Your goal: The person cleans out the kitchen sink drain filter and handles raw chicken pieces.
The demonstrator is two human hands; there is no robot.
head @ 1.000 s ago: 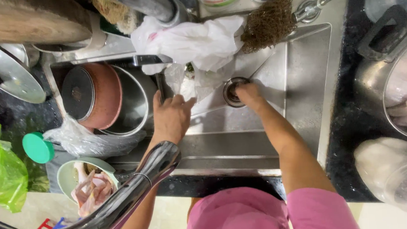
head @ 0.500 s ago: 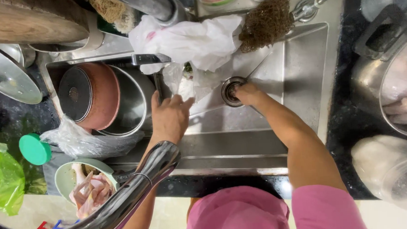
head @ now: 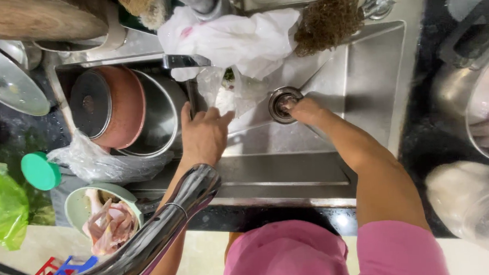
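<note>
My right hand (head: 301, 108) reaches down into the steel sink (head: 363, 77), its fingertips on the round drain strainer (head: 283, 100). Whether the fingers pinch anything there is hidden. My left hand (head: 203, 135) rests on the divider between the two basins, fingers spread, touching a clear plastic bag (head: 223, 94) that lies in the sink. A white plastic bag (head: 234, 36) hangs over the sink's far rim, beside a brown scrubbing fibre bundle (head: 327, 18).
The left basin holds a pink pot (head: 108, 105) inside a steel bowl (head: 161, 122). A chrome tap spout (head: 150, 235) crosses the foreground. A green bowl of raw chicken pieces (head: 105, 218), a green lid (head: 40, 171) and green bag (head: 0, 197) sit left. Pots (head: 473, 78) stand right.
Both hands stay in place; my right fingers shifted slightly on the drain strainer. The view has drifted a little.
</note>
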